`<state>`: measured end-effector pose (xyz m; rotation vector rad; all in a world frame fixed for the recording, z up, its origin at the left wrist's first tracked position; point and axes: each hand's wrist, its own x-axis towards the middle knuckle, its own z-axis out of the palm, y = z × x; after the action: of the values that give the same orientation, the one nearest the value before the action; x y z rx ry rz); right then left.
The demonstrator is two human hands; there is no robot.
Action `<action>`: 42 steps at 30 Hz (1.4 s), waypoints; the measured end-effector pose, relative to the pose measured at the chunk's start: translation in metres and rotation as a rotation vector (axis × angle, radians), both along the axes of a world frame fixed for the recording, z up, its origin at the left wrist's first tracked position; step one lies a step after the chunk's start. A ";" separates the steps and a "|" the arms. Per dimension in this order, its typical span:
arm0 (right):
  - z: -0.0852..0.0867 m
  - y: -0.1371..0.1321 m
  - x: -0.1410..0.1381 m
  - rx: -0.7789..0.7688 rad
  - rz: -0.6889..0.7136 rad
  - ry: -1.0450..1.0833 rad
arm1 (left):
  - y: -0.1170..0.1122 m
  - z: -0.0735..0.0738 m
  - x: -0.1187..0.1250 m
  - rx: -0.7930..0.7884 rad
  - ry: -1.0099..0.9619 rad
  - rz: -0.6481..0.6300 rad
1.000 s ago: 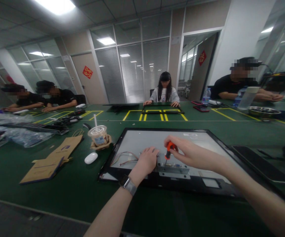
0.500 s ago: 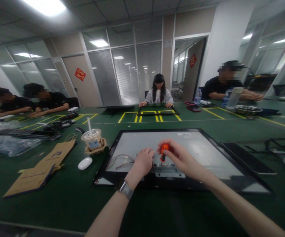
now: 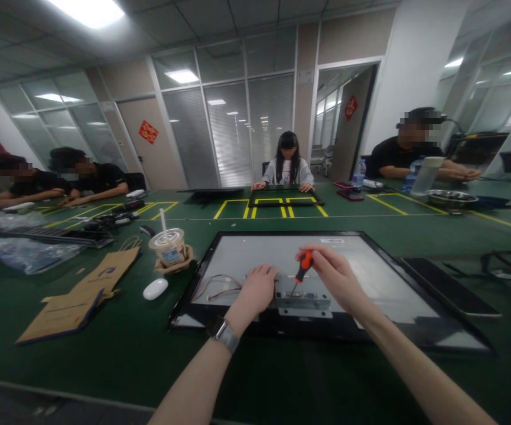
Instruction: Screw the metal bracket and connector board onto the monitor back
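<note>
Through the head camera, I am pinching the orange-and-black screwdriver [image 3: 303, 268] by its handle between the thumb and fingers of my right hand [image 3: 331, 273]. The screwdriver is leaning, its shaft pointing down and to the left at the connector row of the metal bracket [image 3: 306, 305]; I cannot tell whether the tip is sitting in a screw. The bracket is lying on the black-edged display panel [image 3: 383, 283], near its close edge. My left hand [image 3: 259, 289] is resting flat on the panel just beside the bracket's left end, fingers extended and mostly pressed together. Thin cables [image 3: 224, 290] are lying on the panel left of that hand. Farther left on the green table [image 3: 104, 366], a lidded drink cup [image 3: 169, 251] is standing near a white mouse-shaped object [image 3: 155, 289] and a brown paper bag [image 3: 78, 301].
</note>
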<state>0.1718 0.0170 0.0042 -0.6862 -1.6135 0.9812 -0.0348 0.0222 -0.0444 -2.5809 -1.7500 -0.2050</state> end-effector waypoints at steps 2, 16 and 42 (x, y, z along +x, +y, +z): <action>-0.005 0.004 0.002 -0.005 0.013 0.036 | 0.001 -0.001 0.000 0.002 -0.005 0.001; -0.006 0.006 0.004 -0.018 0.082 0.124 | 0.004 -0.006 -0.001 0.027 0.018 0.005; 0.004 -0.009 0.006 0.274 -0.026 -0.133 | 0.002 -0.004 0.000 0.022 0.014 0.010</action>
<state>0.1774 0.0077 0.0077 -0.5911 -1.8089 0.6901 -0.0349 0.0247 -0.0484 -2.5517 -1.7450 -0.2049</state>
